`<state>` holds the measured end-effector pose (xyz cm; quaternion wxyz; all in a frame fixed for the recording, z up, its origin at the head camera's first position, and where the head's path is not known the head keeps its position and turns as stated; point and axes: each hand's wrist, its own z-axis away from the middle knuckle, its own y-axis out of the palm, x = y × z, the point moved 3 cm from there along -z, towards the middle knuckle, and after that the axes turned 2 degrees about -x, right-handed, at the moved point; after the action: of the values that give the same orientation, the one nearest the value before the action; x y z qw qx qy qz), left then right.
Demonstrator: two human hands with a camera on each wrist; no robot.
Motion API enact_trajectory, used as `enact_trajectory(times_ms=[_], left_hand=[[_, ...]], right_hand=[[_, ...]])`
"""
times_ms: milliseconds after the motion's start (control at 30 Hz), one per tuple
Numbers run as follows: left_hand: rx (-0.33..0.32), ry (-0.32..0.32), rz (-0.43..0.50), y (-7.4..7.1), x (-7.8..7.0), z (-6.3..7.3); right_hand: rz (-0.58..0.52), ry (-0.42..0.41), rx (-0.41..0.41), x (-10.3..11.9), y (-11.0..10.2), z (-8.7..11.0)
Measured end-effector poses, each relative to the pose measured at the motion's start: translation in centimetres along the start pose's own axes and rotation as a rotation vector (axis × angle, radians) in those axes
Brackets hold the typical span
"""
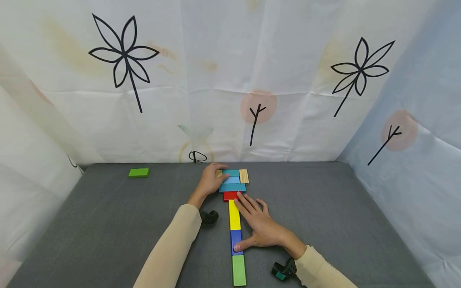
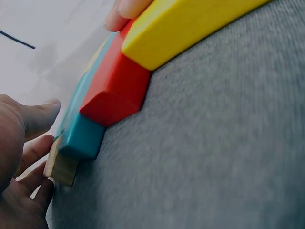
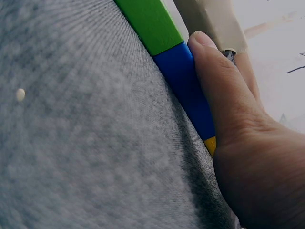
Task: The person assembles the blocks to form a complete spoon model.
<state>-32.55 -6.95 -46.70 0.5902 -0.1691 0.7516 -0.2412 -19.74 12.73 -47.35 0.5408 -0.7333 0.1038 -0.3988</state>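
On the grey table a line of flat blocks runs away from me: a light green block (image 1: 239, 271), a blue block (image 1: 236, 239), a yellow block (image 1: 234, 215) and a red block (image 1: 230, 196). Beyond the red one lie a teal block (image 1: 232, 187), a light blue block (image 1: 232, 180) and another teal block (image 1: 233, 173), with a wooden block (image 1: 244, 176) on the right. My left hand (image 1: 211, 179) touches a second wooden block (image 2: 61, 167), its thumb above the blue pieces. My right hand (image 1: 263, 227) lies spread, fingertips at the red block, thumb on the blue one.
A separate green block (image 1: 138, 173) lies at the table's far left. White cloth with drawn flowers (image 1: 125, 54) hangs behind the table and along its sides. Each wrist carries a black device, one of them near the right sleeve (image 1: 284, 270).
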Motion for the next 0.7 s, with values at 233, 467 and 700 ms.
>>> enact_trajectory(times_ms=[233, 467, 700], left_hand=[[-0.05, 0.03, 0.08, -2.5, 1.0, 0.9], [-0.12, -0.001, 0.078, -6.3, 2.5, 2.1], [-0.2, -0.036, 0.064, -10.3, 4.6, 3.6]], right_hand=[[0.001, 0.007, -0.006, 0.1, 0.0, 0.0], [-0.013, 0.008, 0.002, 0.1, 0.0, 0.0], [-0.005, 0.008, 0.003, 0.0, 0.0, 0.0]])
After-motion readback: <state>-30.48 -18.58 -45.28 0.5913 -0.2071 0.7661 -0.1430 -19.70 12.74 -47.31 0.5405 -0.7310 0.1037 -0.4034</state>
